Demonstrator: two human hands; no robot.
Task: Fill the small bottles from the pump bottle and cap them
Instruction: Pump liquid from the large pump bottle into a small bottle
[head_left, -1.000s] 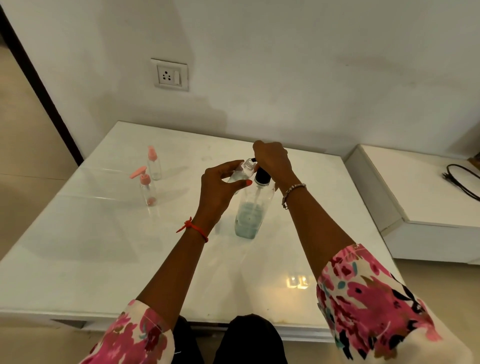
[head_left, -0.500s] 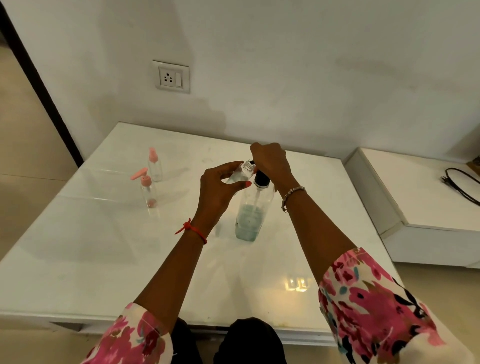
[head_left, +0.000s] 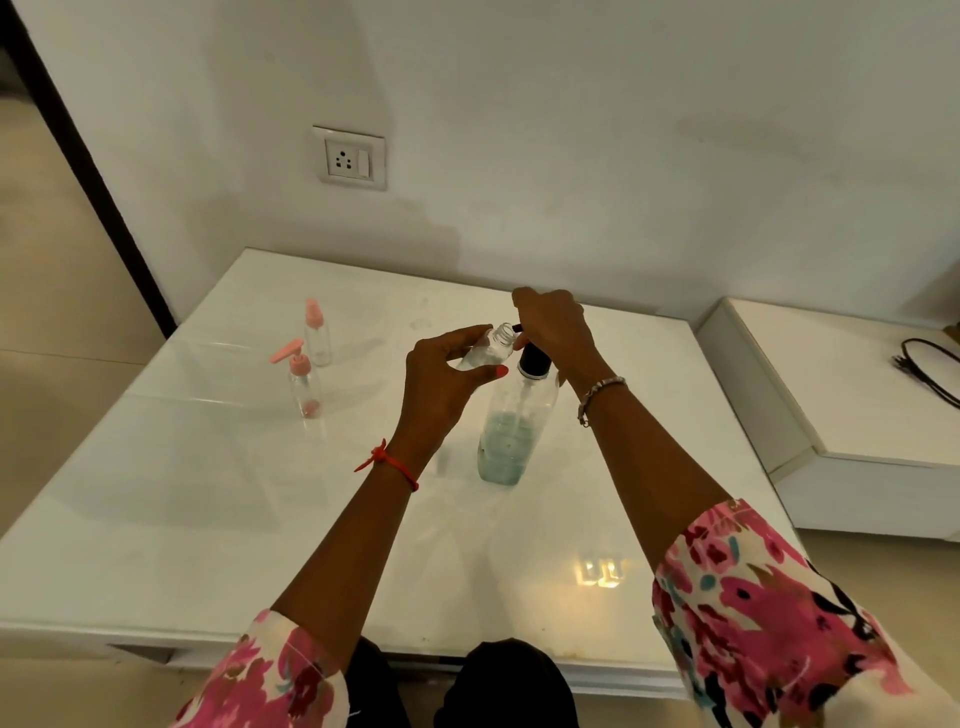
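Pump bottle (head_left: 511, 426): clear plastic, tall, upright on the white table (head_left: 208, 493) near its middle. Pale blue-green liquid fills roughly the lower third, and a dip tube shows through the wall. Black collar and black pump head (head_left: 535, 358) on top. The black spout tip points left.

Open small bottle (head_left: 491, 351): clear, uncapped, threaded neck visible, tilted with the mouth up and to the right. The mouth sits right at the spout tip. Whether it holds any liquid cannot be told.

Left hand (head_left: 441, 384): grips the open small bottle by its body, thumb in front and fingers curled behind, held off the table just left of the pump head.

Right hand (head_left: 556, 332): on top of the pump head, fingers curled down over it, wrist above the pump bottle's right shoulder.

Far left of the table, well apart from the hands, two capped small bottles stand upright close together. The pink pump-cap bottle (head_left: 304, 384) is nearer, with a little pink in its base. The pink spray-cap bottle (head_left: 317, 332) stands behind it.

Wall socket (head_left: 350, 158) above the table. A black cable (head_left: 930, 369) lies on the low white unit (head_left: 857, 405) to the right.
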